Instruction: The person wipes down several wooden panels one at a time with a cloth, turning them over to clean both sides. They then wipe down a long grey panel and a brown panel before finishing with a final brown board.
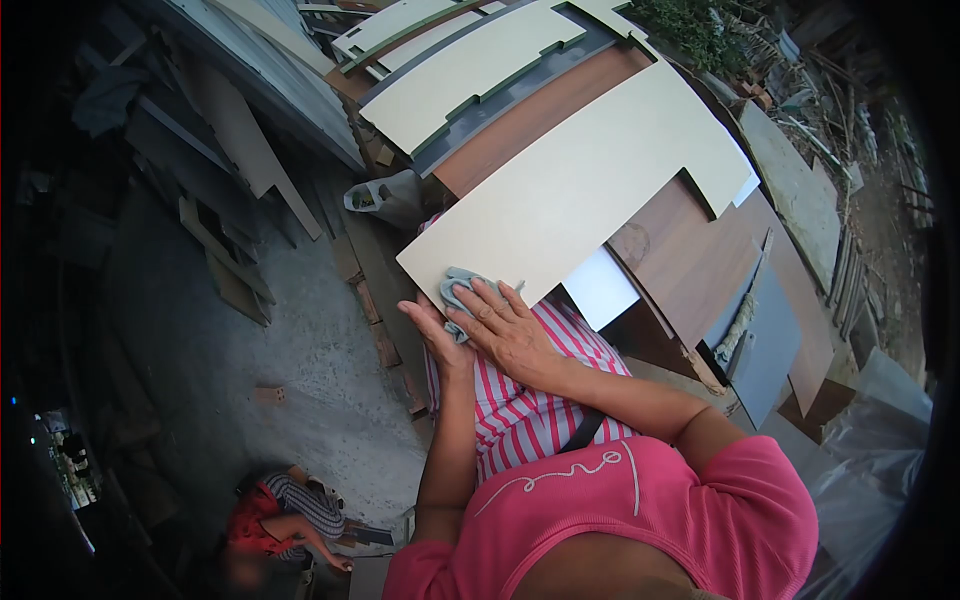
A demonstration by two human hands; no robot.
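Note:
A long cream board (560,190) with a notch in its right edge lies across my lap and the stacked boards. On its near left corner my right hand (505,330) presses a grey-green cloth (462,292) flat, fingers spread over it. My left hand (437,332) is at the board's near left corner, beside the cloth, its thumb and fingers apart, palm turned toward the edge. Part of its fingers is hidden behind the board and cloth.
More cut boards (480,90) lie beyond. A brown board (690,260) and a grey sheet (765,340) are at the right, with a brush-like tool (737,325). A bag (390,197) stands left of the board. Another person (290,515) in red crouches at the lower left.

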